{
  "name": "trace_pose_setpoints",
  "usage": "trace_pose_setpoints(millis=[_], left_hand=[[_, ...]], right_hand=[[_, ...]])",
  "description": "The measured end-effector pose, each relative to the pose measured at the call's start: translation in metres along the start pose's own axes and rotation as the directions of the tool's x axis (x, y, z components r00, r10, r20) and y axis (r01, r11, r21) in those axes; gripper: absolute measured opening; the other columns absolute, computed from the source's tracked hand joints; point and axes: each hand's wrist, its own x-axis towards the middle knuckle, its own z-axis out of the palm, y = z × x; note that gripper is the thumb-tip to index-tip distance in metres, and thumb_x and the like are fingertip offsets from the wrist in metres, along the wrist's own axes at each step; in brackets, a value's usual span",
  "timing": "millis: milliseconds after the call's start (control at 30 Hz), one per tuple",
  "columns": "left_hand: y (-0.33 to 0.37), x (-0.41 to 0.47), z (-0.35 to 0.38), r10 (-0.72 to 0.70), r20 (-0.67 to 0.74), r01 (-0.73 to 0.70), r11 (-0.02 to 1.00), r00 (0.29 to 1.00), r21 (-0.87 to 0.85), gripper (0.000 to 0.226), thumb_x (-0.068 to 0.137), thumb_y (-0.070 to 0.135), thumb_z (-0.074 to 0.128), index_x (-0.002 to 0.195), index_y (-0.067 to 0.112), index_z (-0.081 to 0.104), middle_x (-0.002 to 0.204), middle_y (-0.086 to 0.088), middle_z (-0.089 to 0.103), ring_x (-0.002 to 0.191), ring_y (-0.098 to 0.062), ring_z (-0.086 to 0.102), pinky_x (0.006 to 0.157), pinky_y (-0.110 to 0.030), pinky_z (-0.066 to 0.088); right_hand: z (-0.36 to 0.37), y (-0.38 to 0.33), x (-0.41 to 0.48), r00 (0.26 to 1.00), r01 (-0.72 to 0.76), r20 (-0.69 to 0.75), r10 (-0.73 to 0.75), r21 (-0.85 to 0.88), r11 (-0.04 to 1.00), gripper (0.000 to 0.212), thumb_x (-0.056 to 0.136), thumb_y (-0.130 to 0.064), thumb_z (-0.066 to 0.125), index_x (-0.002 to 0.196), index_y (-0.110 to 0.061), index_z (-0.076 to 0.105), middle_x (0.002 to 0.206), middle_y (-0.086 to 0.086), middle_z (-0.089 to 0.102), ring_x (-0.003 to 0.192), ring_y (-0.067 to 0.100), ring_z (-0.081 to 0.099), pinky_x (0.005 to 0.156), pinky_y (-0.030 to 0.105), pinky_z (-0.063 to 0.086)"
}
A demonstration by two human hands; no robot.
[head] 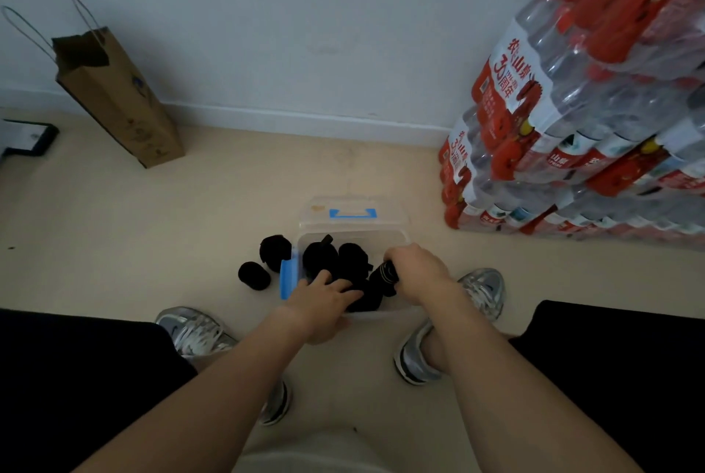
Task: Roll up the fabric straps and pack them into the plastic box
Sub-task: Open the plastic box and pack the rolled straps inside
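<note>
Right hand [414, 268] grips rolled strap [385, 276] over box [354, 234] rim; left hand [320, 301] spread on rolls [353, 257] inside.

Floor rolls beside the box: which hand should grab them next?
Left, probably. The small roll and the bigger roll lie on the floor left of the box, nearest the left hand, whose fingers rest flat on straps inside. The right hand is across the box, gripping a rolled strap.

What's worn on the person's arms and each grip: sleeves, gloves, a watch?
Nothing that shows. The left grip and right grip are bare: no gloves, rings or markings. The left forearm and right forearm are bare too, with no sleeves, watch or bands in view. Dim light could hide small details.
</note>
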Motion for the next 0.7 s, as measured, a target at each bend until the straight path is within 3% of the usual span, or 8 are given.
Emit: trace_pose_setpoints(millis=[133, 267, 400, 567, 700], left_hand=[[-0.003, 0.002, -0.004, 0.002, -0.014, -0.002, 1.0, 1.0, 0.0, 0.063, 0.108, 0.048, 0.057, 0.164, 0.031, 0.035, 0.165, 0.005, 0.036, 0.143, -0.03, 0.034, 0.105, -0.05, 0.049], [-0.003, 0.003, -0.004, 0.023, -0.015, -0.023, 0.999, 1.0, 0.036, 0.056, 0.108, 0.045, 0.057, 0.16, 0.028, 0.044, 0.177, 0.008, 0.012, 0.146, -0.033, 0.031, 0.1, -0.052, 0.049], [-0.002, 0.003, -0.004, 0.049, 0.017, -0.05, 0.995, 0.999, 0.082, 0.059, 0.111, 0.045, 0.051, 0.165, 0.028, 0.035, 0.18, 0.011, 0.009, 0.149, -0.036, 0.026, 0.101, -0.053, 0.047], [-0.007, 0.005, 0.003, 0.063, -0.002, -0.063, 0.994, 0.998, 0.087, 0.06, 0.112, 0.045, 0.047, 0.167, 0.031, 0.027, 0.18, 0.011, 0.004, 0.149, -0.037, 0.026, 0.103, -0.052, 0.044], [-0.008, 0.005, 0.005, 0.056, 0.009, -0.056, 0.995, 0.998, 0.085, 0.062, 0.111, 0.038, 0.052, 0.168, 0.033, 0.027, 0.18, 0.011, 0.007, 0.147, -0.035, 0.028, 0.103, -0.049, 0.045]], right_hand=[[-0.002, -0.01, 0.008, 0.998, 0.048, -0.042, -0.053, -0.115, 0.992, 0.034, 0.085, -0.021, 0.077, 0.118, -0.022, 0.069, 0.12, 0.011, 0.07, 0.11, 0.036, 0.072, 0.081, 0.037, 0.054], [0.015, -0.014, 0.012, 0.999, 0.02, 0.039, -0.015, -0.138, 0.99, 0.039, 0.087, -0.024, 0.076, 0.123, -0.015, 0.066, 0.126, 0.012, 0.067, 0.115, 0.034, 0.07, 0.083, 0.037, 0.053], [0.004, -0.015, 0.022, 0.989, 0.004, 0.144, 0.025, -0.194, 0.981, 0.052, 0.088, -0.032, 0.077, 0.135, -0.016, 0.06, 0.134, 0.009, 0.063, 0.122, 0.031, 0.067, 0.084, 0.036, 0.048], [-0.004, -0.016, 0.029, 0.961, -0.049, 0.263, 0.083, -0.134, 0.99, 0.038, 0.1, -0.016, 0.063, 0.137, -0.008, 0.062, 0.14, 0.014, 0.064, 0.124, 0.033, 0.066, 0.089, 0.038, 0.054], [0.018, -0.021, 0.022, 0.981, -0.098, 0.152, 0.118, -0.131, 0.986, 0.033, 0.105, -0.004, 0.057, 0.136, -0.008, 0.065, 0.139, 0.014, 0.065, 0.126, 0.032, 0.066, 0.096, 0.041, 0.055]])
